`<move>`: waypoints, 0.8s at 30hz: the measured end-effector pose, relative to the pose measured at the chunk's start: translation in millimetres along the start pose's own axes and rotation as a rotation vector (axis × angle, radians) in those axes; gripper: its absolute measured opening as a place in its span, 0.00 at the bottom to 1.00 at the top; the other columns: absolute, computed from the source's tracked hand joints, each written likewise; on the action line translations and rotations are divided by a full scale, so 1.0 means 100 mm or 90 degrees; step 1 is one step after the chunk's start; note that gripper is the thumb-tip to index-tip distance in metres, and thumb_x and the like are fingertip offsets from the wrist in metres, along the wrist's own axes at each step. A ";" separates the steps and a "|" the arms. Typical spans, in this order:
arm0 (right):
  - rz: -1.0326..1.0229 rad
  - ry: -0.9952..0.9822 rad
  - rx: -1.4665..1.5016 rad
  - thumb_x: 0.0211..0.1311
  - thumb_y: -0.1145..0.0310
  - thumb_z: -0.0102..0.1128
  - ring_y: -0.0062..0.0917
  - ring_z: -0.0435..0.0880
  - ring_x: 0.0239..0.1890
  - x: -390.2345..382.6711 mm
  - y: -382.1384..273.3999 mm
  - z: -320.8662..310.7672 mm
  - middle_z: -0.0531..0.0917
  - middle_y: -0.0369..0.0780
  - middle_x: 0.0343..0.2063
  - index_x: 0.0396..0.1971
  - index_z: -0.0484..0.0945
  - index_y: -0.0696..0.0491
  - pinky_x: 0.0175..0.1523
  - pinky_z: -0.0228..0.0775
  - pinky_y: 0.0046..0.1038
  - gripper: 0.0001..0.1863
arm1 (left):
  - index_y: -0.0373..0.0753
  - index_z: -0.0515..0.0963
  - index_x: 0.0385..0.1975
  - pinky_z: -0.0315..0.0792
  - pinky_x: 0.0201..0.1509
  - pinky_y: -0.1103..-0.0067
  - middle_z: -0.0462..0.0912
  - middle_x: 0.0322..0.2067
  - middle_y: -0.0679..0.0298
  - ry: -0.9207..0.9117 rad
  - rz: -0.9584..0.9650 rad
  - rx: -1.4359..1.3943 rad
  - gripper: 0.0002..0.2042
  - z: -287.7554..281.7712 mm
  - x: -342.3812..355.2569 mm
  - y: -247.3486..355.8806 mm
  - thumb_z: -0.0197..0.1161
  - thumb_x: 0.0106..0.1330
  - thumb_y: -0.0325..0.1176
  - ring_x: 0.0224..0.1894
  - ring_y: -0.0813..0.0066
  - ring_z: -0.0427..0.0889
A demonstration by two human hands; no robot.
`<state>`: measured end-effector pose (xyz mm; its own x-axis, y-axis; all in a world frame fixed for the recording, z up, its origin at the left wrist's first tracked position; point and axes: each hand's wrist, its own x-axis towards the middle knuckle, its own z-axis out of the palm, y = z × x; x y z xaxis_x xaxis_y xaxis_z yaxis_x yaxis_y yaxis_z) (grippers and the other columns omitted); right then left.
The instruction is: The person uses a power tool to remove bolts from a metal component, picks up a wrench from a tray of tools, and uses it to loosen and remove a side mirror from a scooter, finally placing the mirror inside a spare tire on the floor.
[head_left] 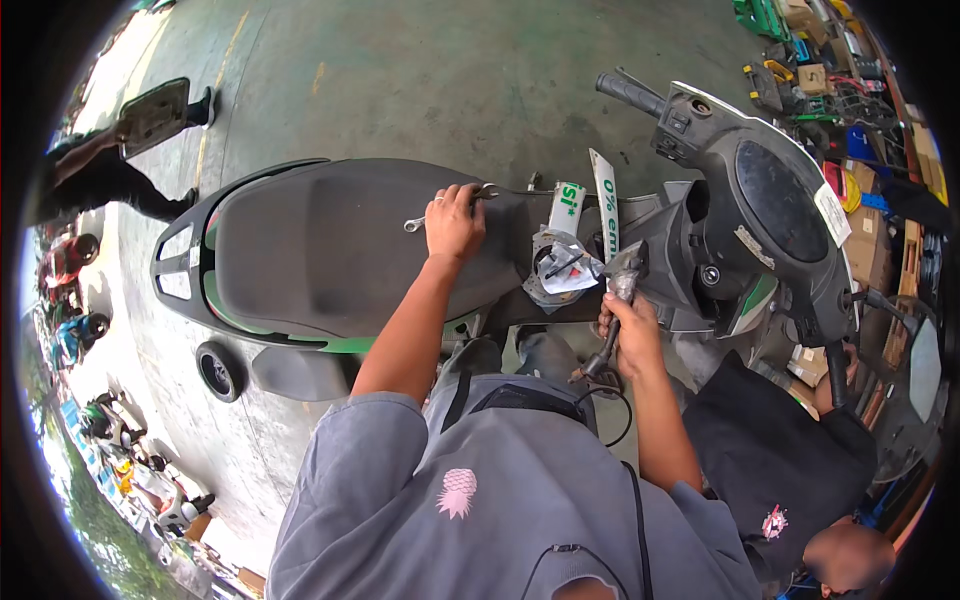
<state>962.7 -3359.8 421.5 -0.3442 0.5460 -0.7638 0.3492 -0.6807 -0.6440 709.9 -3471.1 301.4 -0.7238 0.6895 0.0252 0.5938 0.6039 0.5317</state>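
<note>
A black scooter (330,250) with green trim stands in front of me. My left hand (453,222) rests on the front of its black seat and grips a silver wrench (415,224), whose ends stick out on both sides of the fist. My right hand (628,325) is lower, by the scooter's body below the handlebar, closed around a black-handled tool (600,358) that points up into a bracket with cables. A crumpled clear plastic bag (568,265) lies between my two hands.
The handlebar and dash (775,200) are at right, with a grip (630,92) pointing away. Another person in a dark shirt (780,465) crouches at lower right. Someone stands at far left (100,170). Cluttered tools and boxes (850,90) line the upper right. Parked scooters (70,300) sit left.
</note>
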 end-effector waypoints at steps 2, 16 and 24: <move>0.065 -0.034 0.054 0.59 0.72 0.55 0.17 0.70 0.23 -0.17 0.01 -0.04 0.72 0.34 0.22 0.43 0.72 0.57 0.27 0.63 0.20 0.13 | 0.39 0.76 0.40 0.71 0.45 0.67 0.79 0.37 0.57 0.027 -0.069 -0.144 0.11 -0.24 -0.37 0.16 0.58 0.59 0.32 0.41 0.55 0.78; -0.246 -0.496 -0.696 0.55 0.73 0.59 0.29 0.79 0.44 -0.62 0.48 0.54 0.72 0.45 0.52 0.45 0.76 0.61 0.49 0.70 0.27 0.17 | 0.35 0.65 0.56 0.67 0.54 0.77 0.74 0.46 0.62 0.028 -0.484 -1.200 0.25 -0.61 -2.50 1.19 0.59 0.64 0.44 0.49 0.75 0.73; -0.056 -0.655 -0.487 0.60 0.75 0.54 0.25 0.75 0.50 -1.03 0.59 0.74 0.76 0.40 0.49 0.51 0.74 0.62 0.53 0.67 0.24 0.18 | 0.37 0.71 0.48 0.71 0.47 0.79 0.79 0.41 0.64 0.354 -0.497 -1.329 0.16 -0.96 -3.13 1.38 0.58 0.64 0.36 0.43 0.77 0.77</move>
<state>954.5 -3492.5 465.4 -0.7831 -0.2854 -0.5525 0.5820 -0.0234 -0.8129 984.1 -3642.0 448.0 -0.7656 0.2479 -0.5936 -0.5420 -0.7456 0.3876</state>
